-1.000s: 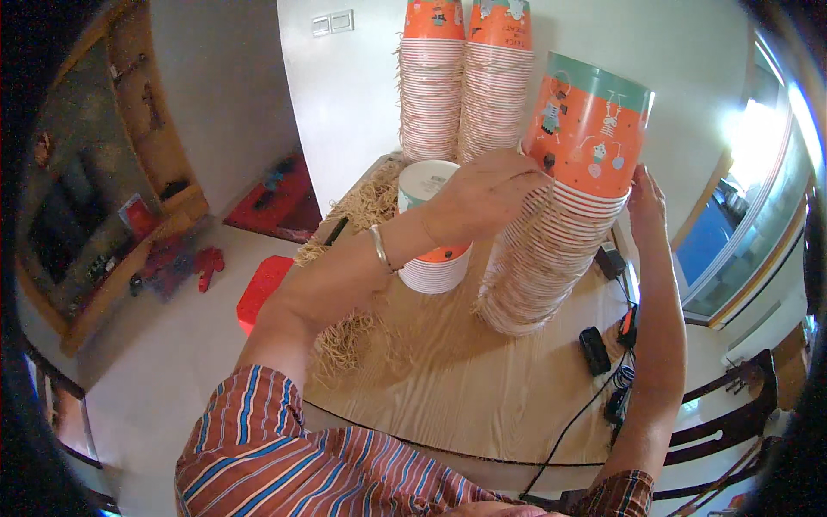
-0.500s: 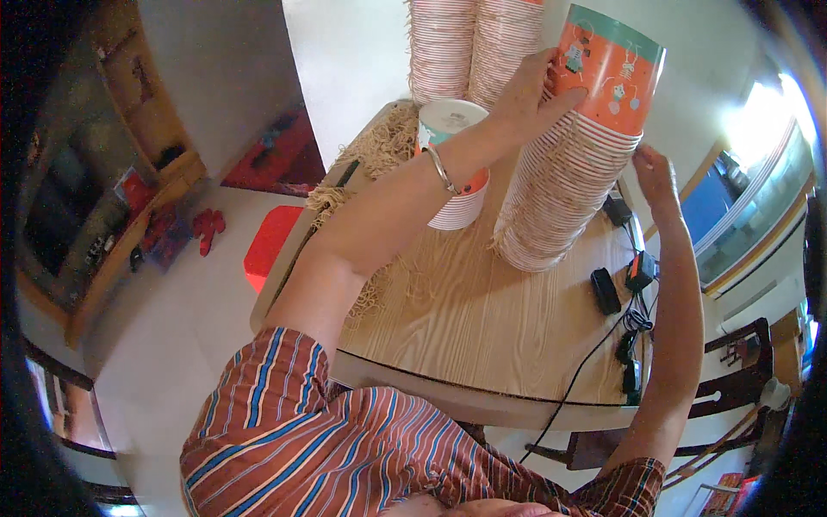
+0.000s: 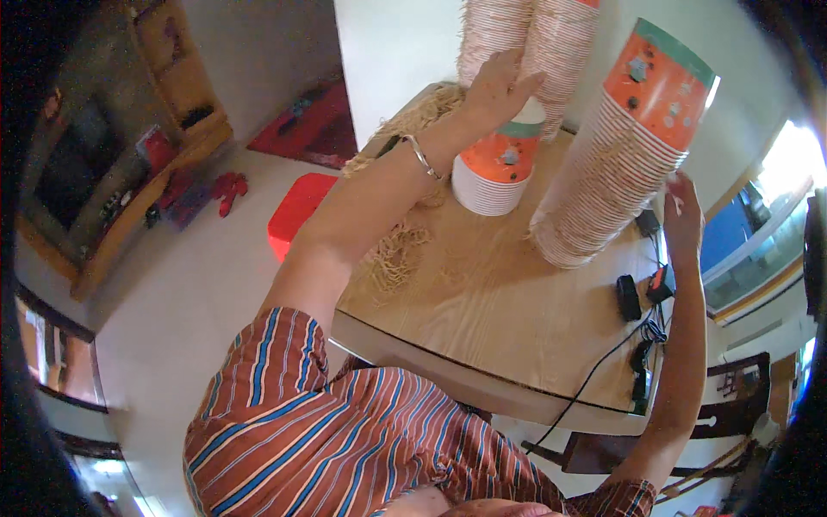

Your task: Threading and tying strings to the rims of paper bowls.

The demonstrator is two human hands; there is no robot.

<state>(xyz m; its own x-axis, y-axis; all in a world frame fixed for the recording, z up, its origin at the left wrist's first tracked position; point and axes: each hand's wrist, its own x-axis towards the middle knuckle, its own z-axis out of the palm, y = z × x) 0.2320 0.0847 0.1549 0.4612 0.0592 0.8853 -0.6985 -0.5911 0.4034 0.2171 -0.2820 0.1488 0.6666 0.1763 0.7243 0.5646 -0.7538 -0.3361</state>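
Observation:
My left hand [image 3: 500,89] is open, its fingers spread, above a short stack of paper tubs [image 3: 493,172]. The top tub of that stack is upside down, orange with a green band, and partly hidden by the hand. To the right leans a tall stack of nested paper tubs [image 3: 613,168], its rims white and tan strands caught between them. My right hand [image 3: 683,211] is against or close beside the right side of the tall stack, below its orange top tub. Its fingers are partly hidden, and a small white patch shows on it.
More tall tub stacks [image 3: 558,60] stand at the back by the wall. Tan strands [image 3: 396,258] lie on the left part of the wooden table [image 3: 482,302]. Black adapters and cables [image 3: 629,297] run along the right edge. A red stool [image 3: 297,207] stands left, a dark chair [image 3: 603,452] right.
My left hand has left the tall stack's top tub and moved left over the short stack. My right hand stays beside the tall stack. The whole view has shifted a little.

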